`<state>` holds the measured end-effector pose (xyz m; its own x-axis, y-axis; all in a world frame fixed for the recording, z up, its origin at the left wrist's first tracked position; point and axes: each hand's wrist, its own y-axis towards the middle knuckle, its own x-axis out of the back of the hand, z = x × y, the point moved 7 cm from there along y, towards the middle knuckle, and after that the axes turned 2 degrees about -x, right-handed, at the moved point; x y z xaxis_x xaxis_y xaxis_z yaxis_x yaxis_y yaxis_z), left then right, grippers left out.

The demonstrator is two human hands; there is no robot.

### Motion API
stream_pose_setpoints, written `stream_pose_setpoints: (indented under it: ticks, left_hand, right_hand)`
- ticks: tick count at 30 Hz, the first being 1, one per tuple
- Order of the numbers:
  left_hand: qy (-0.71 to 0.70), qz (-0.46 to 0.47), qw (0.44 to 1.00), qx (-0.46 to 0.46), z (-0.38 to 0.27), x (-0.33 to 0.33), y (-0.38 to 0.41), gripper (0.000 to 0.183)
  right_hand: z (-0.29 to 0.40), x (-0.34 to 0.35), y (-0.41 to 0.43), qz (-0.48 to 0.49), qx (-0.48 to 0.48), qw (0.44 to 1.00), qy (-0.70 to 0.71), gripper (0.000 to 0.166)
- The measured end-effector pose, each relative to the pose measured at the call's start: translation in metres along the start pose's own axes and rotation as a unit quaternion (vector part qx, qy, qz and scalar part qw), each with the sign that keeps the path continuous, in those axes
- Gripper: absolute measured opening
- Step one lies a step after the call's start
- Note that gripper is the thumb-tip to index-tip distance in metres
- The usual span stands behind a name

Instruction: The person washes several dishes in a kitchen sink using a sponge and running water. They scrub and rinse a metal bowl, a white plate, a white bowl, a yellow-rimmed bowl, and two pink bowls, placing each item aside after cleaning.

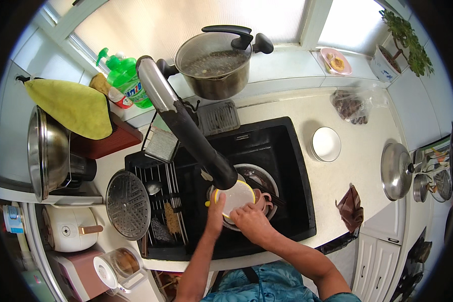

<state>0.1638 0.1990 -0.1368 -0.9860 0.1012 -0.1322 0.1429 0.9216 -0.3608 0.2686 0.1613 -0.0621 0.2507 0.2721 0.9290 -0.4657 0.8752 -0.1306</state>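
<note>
A white bowl with a yellow rim (234,200) is tilted up under the black end of the faucet (215,166) over the sink. My left hand (215,213) grips its left side, thumb along the rim. At the lower right rim, the fingers of my right hand (253,224) are curled over the edge. Below the bowl a round metal basin (273,177) sits in the black sink (292,196). It holds a pink cup (263,202) and dark chopsticks (275,197). The bowl and my hands hide part of the basin.
A drying rack (179,217) with a ladle (153,187) and brush (171,219) spans the sink's left side. A perforated steamer plate (128,205) leans beside it. White bowl (326,144) and brown bag (351,209) lie right. A lidded pot (219,81) stands on the sill behind.
</note>
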Motion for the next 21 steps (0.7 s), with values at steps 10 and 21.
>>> stream_pose_setpoints:
  ticks: [10,21]
  left_hand:
    - [0.238,-0.108,0.922,-0.284,-0.055,-0.050,-0.082,0.064]
    - [-0.205,0.277,0.926,0.154,-0.028,-0.016,0.029,0.055]
  right_hand:
    - [-0.009,0.015,0.003,-0.012,-0.033,0.989,0.146,0.015]
    - [0.007,0.036,-0.008,0.008,0.039,0.972,0.231,0.023]
